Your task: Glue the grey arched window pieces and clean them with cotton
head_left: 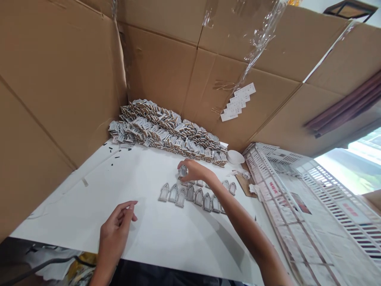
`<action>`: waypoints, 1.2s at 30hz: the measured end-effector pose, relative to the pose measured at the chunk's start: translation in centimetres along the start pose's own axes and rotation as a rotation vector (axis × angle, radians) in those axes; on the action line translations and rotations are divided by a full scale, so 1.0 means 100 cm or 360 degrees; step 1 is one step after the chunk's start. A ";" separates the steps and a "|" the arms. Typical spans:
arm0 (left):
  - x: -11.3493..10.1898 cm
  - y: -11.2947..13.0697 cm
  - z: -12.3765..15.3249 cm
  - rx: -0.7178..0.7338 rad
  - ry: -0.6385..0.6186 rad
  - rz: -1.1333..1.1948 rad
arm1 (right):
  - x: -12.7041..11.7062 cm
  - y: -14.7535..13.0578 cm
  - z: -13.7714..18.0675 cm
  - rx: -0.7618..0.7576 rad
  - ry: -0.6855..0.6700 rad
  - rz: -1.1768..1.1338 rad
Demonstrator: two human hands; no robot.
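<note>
My right hand reaches over the white table, thumb and fingers closed around a small grey arched window-shaped piece. Just below it, more of these arched pieces lie laid out in two rough rows, some hidden behind my right forearm. Resting over the table's near left part, my left hand is empty, its fingers loosely bent and apart. Behind the right hand runs a long heap of the same arched pieces, stacked in layers with brown edges showing.
Cardboard walls enclose the table at the back and left. A white bowl stands at the heap's right end, near a brown board. White plastic crates line the right side. Small black bits lie at left.
</note>
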State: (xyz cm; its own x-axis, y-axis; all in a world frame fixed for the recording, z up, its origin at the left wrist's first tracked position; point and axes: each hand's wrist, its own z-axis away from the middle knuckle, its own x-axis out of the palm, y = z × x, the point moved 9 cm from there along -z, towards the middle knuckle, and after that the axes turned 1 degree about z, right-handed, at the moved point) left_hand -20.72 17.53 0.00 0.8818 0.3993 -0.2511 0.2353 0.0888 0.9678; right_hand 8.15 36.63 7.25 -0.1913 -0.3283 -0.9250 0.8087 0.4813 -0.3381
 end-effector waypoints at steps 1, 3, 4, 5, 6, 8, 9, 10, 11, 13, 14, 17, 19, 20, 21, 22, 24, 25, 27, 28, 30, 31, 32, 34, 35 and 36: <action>0.000 0.001 0.000 0.0001 -0.0002 0.0002 | -0.002 0.003 0.004 0.0011 0.0002 0.0000; 0.001 0.001 0.000 -0.0006 -0.0009 -0.0008 | -0.003 0.007 0.013 0.0031 -0.0018 0.0001; 0.001 0.000 0.000 -0.0013 -0.0011 -0.0021 | -0.002 0.008 0.017 0.0040 -0.0033 0.0005; 0.001 0.000 0.000 -0.0020 -0.0012 -0.0037 | -0.001 0.009 0.019 0.0050 -0.0047 0.0010; 0.001 -0.001 0.000 -0.0025 -0.0010 -0.0051 | 0.001 0.009 0.021 0.0059 -0.0057 0.0017; 0.000 -0.001 0.000 -0.0032 -0.0004 -0.0063 | 0.004 0.009 0.023 0.0075 -0.0068 0.0030; 0.000 -0.001 0.001 -0.0037 -0.0004 -0.0061 | 0.006 0.008 0.023 0.0079 -0.0075 0.0036; 0.000 -0.001 0.001 -0.0043 -0.0004 -0.0056 | 0.007 0.008 0.022 0.0080 -0.0082 0.0041; 0.000 0.000 0.001 -0.0047 -0.0002 -0.0051 | 0.009 0.007 0.020 0.0079 -0.0089 0.0048; 0.000 0.001 0.002 -0.0051 -0.0001 -0.0040 | 0.011 0.005 0.018 0.0072 -0.0097 0.0064; 0.000 0.002 0.002 -0.0049 0.0000 -0.0035 | 0.012 0.004 0.016 0.0069 -0.0097 0.0072; 0.000 0.003 0.002 -0.0029 0.0003 -0.0020 | 0.009 0.003 0.016 0.0064 -0.0090 0.0086; 0.000 0.003 0.002 -0.0013 0.0007 -0.0011 | 0.004 0.002 0.019 0.0061 -0.0073 0.0087; 0.000 0.003 0.002 -0.0009 0.0011 -0.0007 | 0.001 0.002 0.021 0.0060 -0.0062 0.0086; 0.001 0.002 0.002 -0.0010 0.0014 -0.0005 | -0.002 0.003 0.023 0.0061 -0.0050 0.0084; 0.001 0.002 0.002 -0.0013 0.0015 -0.0005 | -0.004 0.003 0.025 0.0064 -0.0041 0.0083; 0.001 0.001 0.001 -0.0013 0.0016 -0.0013 | -0.007 0.006 0.027 0.0083 -0.0033 0.0084; 0.001 0.000 0.001 -0.0009 0.0017 -0.0018 | -0.007 0.007 0.028 0.0097 -0.0034 0.0087; 0.000 -0.002 0.001 -0.0004 0.0017 -0.0023 | -0.006 0.011 0.027 0.0122 -0.0040 0.0098; 0.000 -0.003 0.001 -0.0006 0.0016 -0.0022 | -0.005 0.012 0.025 0.0131 -0.0044 0.0104; 0.000 -0.006 0.001 -0.0018 0.0012 -0.0008 | -0.002 0.013 0.022 0.0136 -0.0059 0.0115; 0.000 -0.007 0.001 -0.0018 0.0010 -0.0001 | 0.000 0.013 0.021 0.0136 -0.0068 0.0120; 0.000 -0.008 0.001 -0.0014 0.0008 0.0006 | 0.002 0.013 0.020 0.0134 -0.0078 0.0123; 0.001 -0.006 0.001 0.0004 0.0010 0.0012 | 0.007 0.012 0.018 0.0134 -0.0098 0.0128; 0.001 -0.004 0.001 0.0014 0.0009 0.0010 | 0.009 0.011 0.017 0.0136 -0.0104 0.0129; 0.001 -0.002 0.002 0.0019 0.0009 0.0007 | 0.011 0.011 0.016 0.0139 -0.0108 0.0129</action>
State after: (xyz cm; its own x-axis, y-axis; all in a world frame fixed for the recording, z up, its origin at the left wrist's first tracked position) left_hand -20.62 17.40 -0.24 0.8804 0.4051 -0.2465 0.2363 0.0758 0.9687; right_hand 9.73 35.49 6.09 -0.0879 -0.3468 -0.9338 0.8660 0.4367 -0.2437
